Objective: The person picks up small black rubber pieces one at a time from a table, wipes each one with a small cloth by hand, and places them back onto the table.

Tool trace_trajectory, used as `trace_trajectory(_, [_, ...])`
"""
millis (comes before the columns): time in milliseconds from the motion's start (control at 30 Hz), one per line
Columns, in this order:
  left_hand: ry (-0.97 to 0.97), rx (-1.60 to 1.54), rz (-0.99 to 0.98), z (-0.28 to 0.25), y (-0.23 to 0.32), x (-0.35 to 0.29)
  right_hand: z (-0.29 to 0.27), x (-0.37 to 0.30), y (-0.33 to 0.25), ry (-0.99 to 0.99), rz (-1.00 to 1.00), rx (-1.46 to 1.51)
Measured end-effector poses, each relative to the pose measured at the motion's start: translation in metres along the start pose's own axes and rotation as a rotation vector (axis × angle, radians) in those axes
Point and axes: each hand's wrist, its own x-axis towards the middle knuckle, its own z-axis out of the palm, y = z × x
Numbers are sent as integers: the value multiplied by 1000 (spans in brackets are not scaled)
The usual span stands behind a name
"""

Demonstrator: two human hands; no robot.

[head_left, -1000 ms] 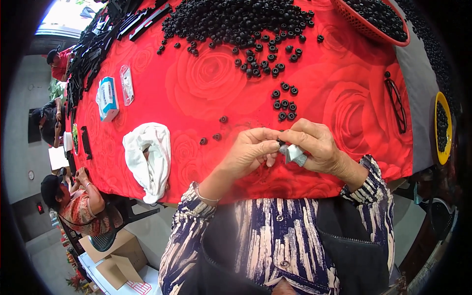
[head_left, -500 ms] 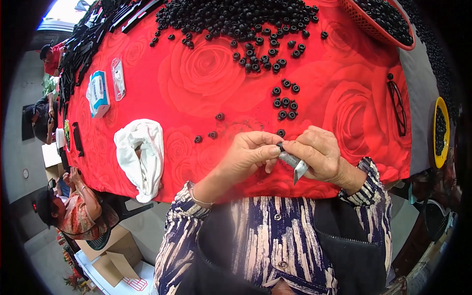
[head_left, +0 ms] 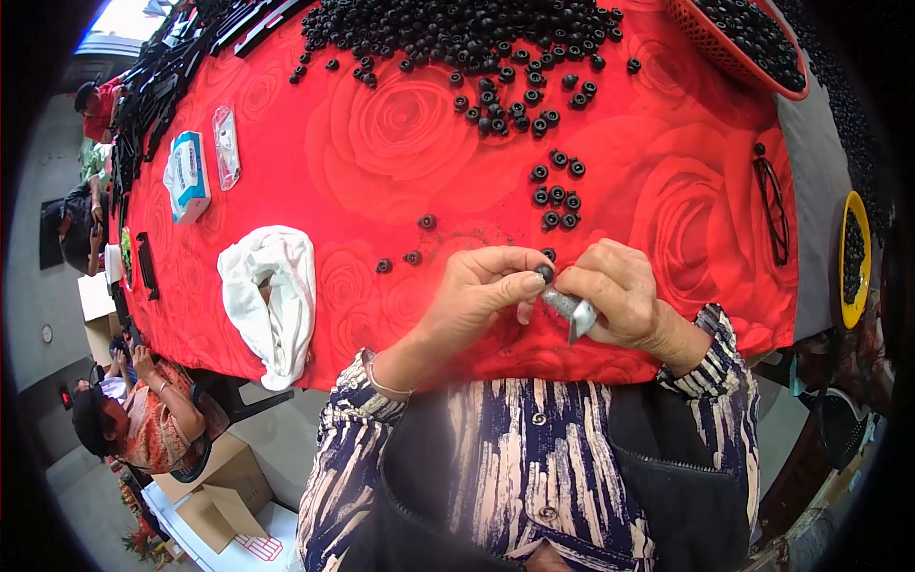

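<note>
Between thumb and forefinger, my left hand (head_left: pixel 486 291) pinches a small round black part (head_left: pixel 544 274). My right hand (head_left: pixel 612 291) is closed around a small silver-grey metal tool (head_left: pixel 570 307), its broad flat end sticking out below the fingers; its exact kind I cannot make out. The two hands are close together over the table's near edge, with the tool beside the held part. Just past the fingertips lies another black part (head_left: pixel 549 255). Several more black parts (head_left: pixel 556 195) form a small cluster beyond, and a few loose ones (head_left: pixel 412 257) lie to the left.
A red rose-patterned cloth (head_left: pixel 381 181) covers the table. At the far side is a large heap of black parts (head_left: pixel 448 33), beside a red basket (head_left: pixel 734 52). A white cloth (head_left: pixel 272 305), tissue pack (head_left: pixel 189 179), glasses (head_left: pixel 770 210) and yellow tray (head_left: pixel 855 262) lie around. A person (head_left: pixel 152 410) sits at left.
My right hand and the tool have drawn slightly away from the black part, which now shows more clearly in my left fingertips. The seated person at left has shifted a little.
</note>
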Motion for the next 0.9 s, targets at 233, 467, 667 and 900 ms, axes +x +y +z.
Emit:
trace_trajectory(233, [-23, 33, 0, 0, 6, -2, -11, 9, 7, -109, 326, 320])
trace_trajectory(467, [-61, 72, 34, -2, 3, 2, -6, 7, 8, -117, 382, 198])
trace_trajectory(667, [-68, 85, 33, -2, 3, 2, -4, 5, 9, -119, 389, 180])
trace_trajectory(900, [-74, 65, 32, -5, 0, -1, -5, 4, 7, -130, 389, 199])
